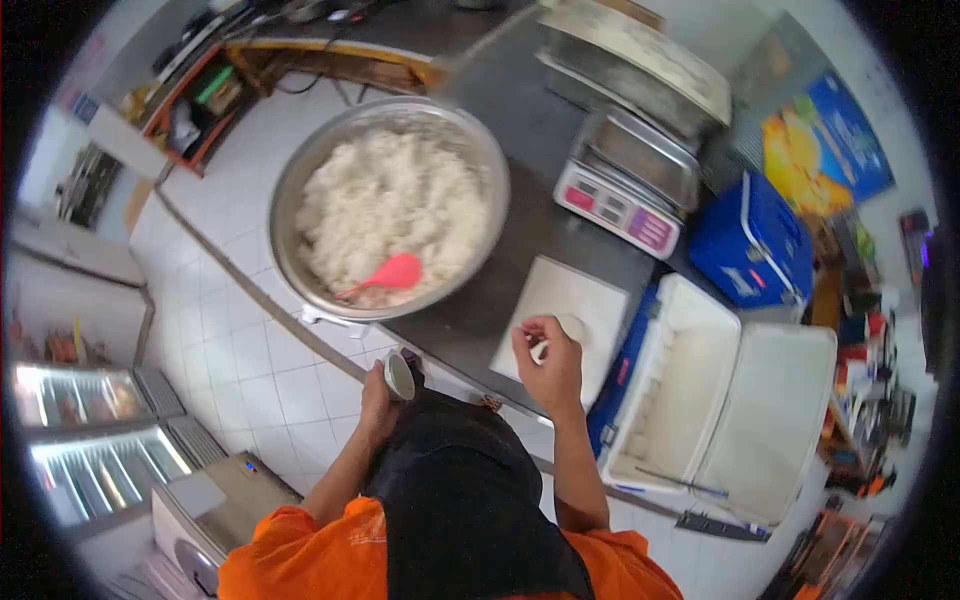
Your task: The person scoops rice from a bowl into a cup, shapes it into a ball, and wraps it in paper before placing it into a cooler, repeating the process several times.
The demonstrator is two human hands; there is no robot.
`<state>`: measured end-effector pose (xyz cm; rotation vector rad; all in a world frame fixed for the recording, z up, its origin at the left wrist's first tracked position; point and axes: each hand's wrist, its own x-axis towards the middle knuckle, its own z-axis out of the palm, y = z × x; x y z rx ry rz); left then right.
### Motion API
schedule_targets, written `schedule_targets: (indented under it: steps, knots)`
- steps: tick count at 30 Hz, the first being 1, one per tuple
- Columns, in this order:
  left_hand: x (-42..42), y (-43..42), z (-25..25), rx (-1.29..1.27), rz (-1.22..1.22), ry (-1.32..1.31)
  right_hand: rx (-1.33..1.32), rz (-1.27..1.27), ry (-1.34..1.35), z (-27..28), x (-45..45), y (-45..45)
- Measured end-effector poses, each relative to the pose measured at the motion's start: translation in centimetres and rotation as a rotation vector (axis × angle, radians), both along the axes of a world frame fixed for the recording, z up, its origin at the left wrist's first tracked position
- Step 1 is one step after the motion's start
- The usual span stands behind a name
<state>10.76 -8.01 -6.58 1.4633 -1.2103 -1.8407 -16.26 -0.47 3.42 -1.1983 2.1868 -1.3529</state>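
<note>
My left hand (pixel 376 402) is wrapped round a small pale bowl (pixel 399 376), held tilted beside the counter's front edge. Over a white board (pixel 545 290) my right hand (pixel 552 365) has its fingers curled in, thumb towards the fingertips. Something small and white shows between them, too unclear to name. Just beyond these fingers a rounded white lump (pixel 573 327) rests on the board, partly hidden by the hand. A large metal basin (pixel 283 215) holds a heap of cooked white rice (pixel 395 205). On the rice lies a pink rice paddle (pixel 396 272).
A weighing scale (pixel 620 215) with a metal tray stands behind the board. To the right, a cooler box (pixel 665 390) has its lid (pixel 768 420) folded open, with several pale round pieces along its inner wall. A closed blue cooler (pixel 752 245) sits farther back.
</note>
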Motion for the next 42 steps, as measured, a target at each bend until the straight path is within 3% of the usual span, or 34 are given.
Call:
schedule_targets:
  steps: [1,2,3,5,7,8,9,11,12,16,18,22,26,28,32,34,38,40,42]
  knots:
    - [1.3,-0.5,0.6,-0.084,-0.035,0.024,0.009,0.08,0.014,0.7,1.4,-3.4]
    - [2.6,-1.6,-0.5,0.128,0.129,0.165,0.058,0.152,0.015,1.3,3.1,-6.9]
    - [4.0,-2.8,-0.7,0.132,0.148,0.172,0.11,0.245,0.07,0.6,4.9,-10.4]
    - [6.8,-5.5,-0.9,0.517,0.44,0.342,0.368,0.401,0.191,0.7,9.0,-17.7]
    - [9.0,-7.9,-0.1,0.445,0.43,0.348,0.495,0.47,0.295,-1.5,12.5,-23.2]
    - [10.0,-9.0,0.4,0.359,0.418,0.349,0.492,0.65,0.423,-2.9,13.8,-25.3]
    - [11.3,-10.3,0.6,0.376,0.42,0.365,0.486,0.833,0.552,-3.8,14.7,-26.8]
    - [14.2,-13.3,0.7,0.441,0.434,0.438,0.543,0.911,0.641,-4.8,15.9,-28.7]
    - [14.5,-14.9,1.7,0.479,0.555,0.357,0.581,0.987,0.715,-5.2,16.4,-29.4]
    - [18.3,-19.0,1.6,0.47,0.505,0.402,0.595,1.039,0.713,-6.1,16.1,-30.2]
    - [19.1,-20.7,2.0,0.476,0.537,0.425,0.562,0.888,0.65,-4.0,14.9,-29.5]
    - [20.5,-22.7,1.5,0.44,0.474,0.522,0.965,0.691,0.682,3.8,11.1,-27.5]
    - [18.0,-24.1,0.1,0.507,0.354,0.549,1.139,0.645,0.847,0.3,8.1,-25.9]
    - [15.7,-24.8,2.7,0.496,0.322,0.511,1.339,0.394,0.844,-2.8,8.2,-25.9]
    - [13.0,-24.7,4.0,0.403,0.239,0.472,1.34,0.678,0.896,0.4,7.8,-27.6]
    - [11.6,-24.6,4.7,0.356,0.282,0.369,0.998,0.588,0.855,3.7,8.9,-28.5]
    - [10.0,-24.7,4.1,0.265,0.275,0.32,0.858,0.706,0.812,0.5,8.6,-30.3]
    - [9.6,-24.7,3.6,-0.019,0.222,0.125,0.857,0.895,0.772,-0.4,8.9,-30.2]
    - [9.4,-25.0,3.1,-0.091,0.235,0.09,0.901,0.951,0.713,-0.7,8.4,-30.4]
